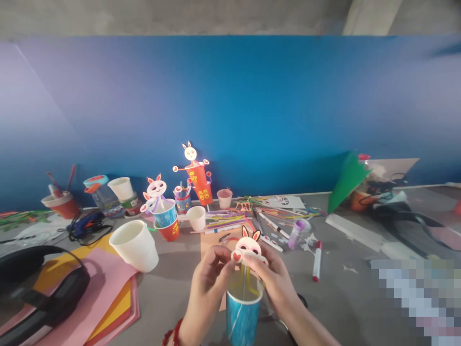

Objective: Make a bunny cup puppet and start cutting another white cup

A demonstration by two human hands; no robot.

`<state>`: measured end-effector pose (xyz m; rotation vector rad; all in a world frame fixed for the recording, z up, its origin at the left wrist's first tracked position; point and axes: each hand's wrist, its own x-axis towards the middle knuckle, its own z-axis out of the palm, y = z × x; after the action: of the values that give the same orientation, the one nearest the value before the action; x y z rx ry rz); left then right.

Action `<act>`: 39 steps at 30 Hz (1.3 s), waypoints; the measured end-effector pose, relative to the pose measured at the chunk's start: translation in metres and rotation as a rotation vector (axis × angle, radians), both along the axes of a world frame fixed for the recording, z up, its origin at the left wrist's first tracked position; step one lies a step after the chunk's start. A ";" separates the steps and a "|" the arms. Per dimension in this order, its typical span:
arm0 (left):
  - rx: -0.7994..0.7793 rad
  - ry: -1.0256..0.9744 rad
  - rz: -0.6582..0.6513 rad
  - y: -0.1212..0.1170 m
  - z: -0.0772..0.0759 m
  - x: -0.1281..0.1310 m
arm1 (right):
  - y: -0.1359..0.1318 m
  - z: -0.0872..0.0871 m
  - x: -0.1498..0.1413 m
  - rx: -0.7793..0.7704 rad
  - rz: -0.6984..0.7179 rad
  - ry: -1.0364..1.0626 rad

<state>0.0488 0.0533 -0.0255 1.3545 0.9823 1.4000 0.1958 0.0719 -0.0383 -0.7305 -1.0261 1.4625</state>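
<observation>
A blue paper cup (242,319) stands upright in front of me, with a straw-like stick and yellow pipe cleaners (255,288) rising from its mouth. Above it is a white paper rabbit head (248,245) with dark-edged ears. Finger and thumb of my left hand (209,276) pinch a small white paper disc with a red heart (236,256), just left of the head. My right hand (277,278) is closed around the rabbit head's lower right side, its thumb across the front. That thumb partly hides the face and a second disc.
Finished rabbit cups (198,180) and a blue-and-red one (165,218) stand behind. White cups (135,245), coloured paper (108,274) and headphones (54,293) lie left. A red marker (317,262), a purple-labelled jar (296,234) and paper scraps lie right. Pipe cleaners (230,218) spread behind.
</observation>
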 end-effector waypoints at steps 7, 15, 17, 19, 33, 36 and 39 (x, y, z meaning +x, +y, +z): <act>0.007 0.013 -0.013 -0.003 0.008 0.003 | -0.001 0.007 0.003 0.061 -0.028 -0.048; 0.095 0.118 0.024 0.001 0.002 0.005 | -0.002 0.010 0.002 0.032 -0.093 -0.078; 0.124 0.144 0.024 0.000 0.002 0.005 | -0.002 0.011 0.002 0.013 -0.090 -0.071; 0.162 0.169 0.030 0.000 0.002 0.004 | -0.003 0.013 0.002 0.006 -0.105 -0.073; 0.351 0.283 0.069 0.002 -0.004 0.001 | -0.003 0.012 0.002 0.061 -0.141 -0.170; 0.369 0.301 0.082 0.002 -0.004 0.001 | -0.002 0.015 0.001 0.070 -0.157 -0.204; 0.367 0.302 0.093 0.001 -0.003 0.001 | -0.003 0.016 0.000 0.080 -0.176 -0.218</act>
<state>0.0496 0.0546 -0.0288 1.8541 1.0253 1.5258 0.1960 0.0685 -0.0222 -0.9130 -1.1481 1.2030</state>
